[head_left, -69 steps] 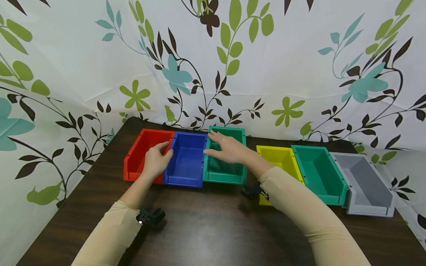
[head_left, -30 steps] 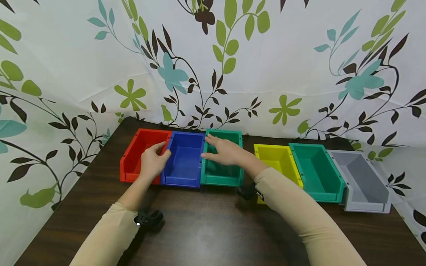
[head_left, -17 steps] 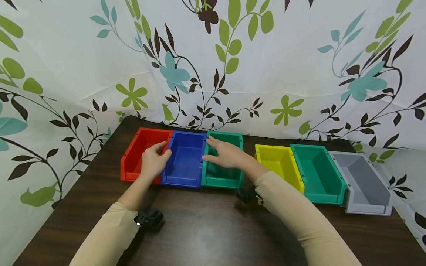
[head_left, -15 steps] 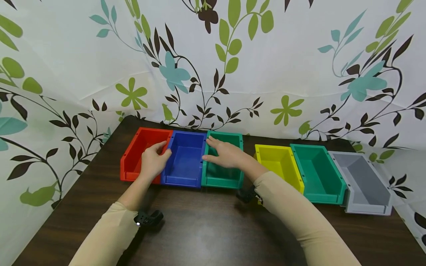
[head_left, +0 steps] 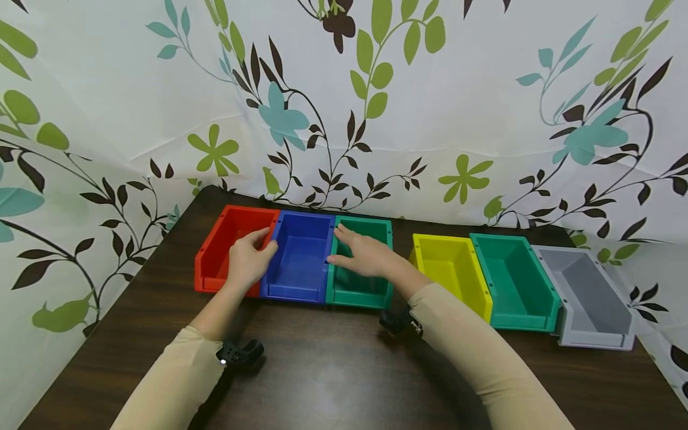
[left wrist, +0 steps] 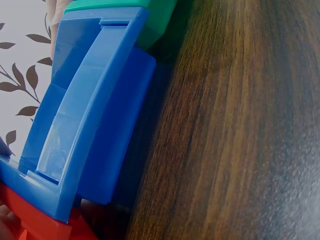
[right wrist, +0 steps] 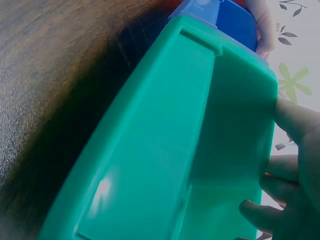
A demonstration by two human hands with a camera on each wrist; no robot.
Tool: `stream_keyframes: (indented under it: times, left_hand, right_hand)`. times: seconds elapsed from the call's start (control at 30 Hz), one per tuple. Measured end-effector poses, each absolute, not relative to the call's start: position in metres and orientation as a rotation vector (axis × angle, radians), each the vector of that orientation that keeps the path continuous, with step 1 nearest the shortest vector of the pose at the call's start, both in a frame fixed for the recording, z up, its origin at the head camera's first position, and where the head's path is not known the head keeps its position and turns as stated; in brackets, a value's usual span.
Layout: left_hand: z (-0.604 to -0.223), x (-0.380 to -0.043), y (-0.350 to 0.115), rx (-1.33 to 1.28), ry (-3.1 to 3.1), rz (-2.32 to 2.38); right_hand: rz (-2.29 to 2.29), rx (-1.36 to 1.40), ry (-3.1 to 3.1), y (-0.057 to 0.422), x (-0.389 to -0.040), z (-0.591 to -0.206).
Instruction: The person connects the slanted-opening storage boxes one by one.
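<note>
In the head view a red bin (head_left: 206, 284), a blue bin (head_left: 294, 294) and a green bin (head_left: 359, 298) stand side by side, the green one slightly nearer to me. My left hand (head_left: 247, 260) pinches the adjoining walls of the red and blue bins, its thumb on the blue side. My right hand (head_left: 365, 255) holds the green bin's left rim, where it meets the blue one. The right wrist view shows its thumb (right wrist: 295, 119) at that rim and the fingers over the bin's inside. The left wrist view shows the blue bin's front close up.
Farther right stand a yellow bin (head_left: 480, 272), a second green bin (head_left: 529, 322) and a grey bin (head_left: 596, 340), across a gap from the first row. They share the dark wooden table (head_left: 322, 376). A leaf-patterned cloth (head_left: 457, 89) hangs behind it.
The first green bin has slid toward me with my right hand, from behind the blue bin's back edge to slightly in front of it. My left hand stays on the red and blue walls.
</note>
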State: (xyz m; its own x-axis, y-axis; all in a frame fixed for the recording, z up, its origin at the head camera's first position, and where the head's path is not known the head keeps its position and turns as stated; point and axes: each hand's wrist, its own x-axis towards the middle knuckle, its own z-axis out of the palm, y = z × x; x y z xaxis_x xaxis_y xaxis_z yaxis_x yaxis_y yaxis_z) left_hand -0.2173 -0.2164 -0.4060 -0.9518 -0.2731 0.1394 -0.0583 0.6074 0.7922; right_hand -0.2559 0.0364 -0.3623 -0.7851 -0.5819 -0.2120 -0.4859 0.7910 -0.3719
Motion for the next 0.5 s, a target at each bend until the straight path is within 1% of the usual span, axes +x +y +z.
stream_keyframes:
  times: [0.5]
  left_hand:
    - [-0.4014,-0.2166,-0.2137,0.291,-2.603,-1.225]
  right_hand:
    - [-0.478,-0.829,2.675,0.0379,-0.2547,-0.3598]
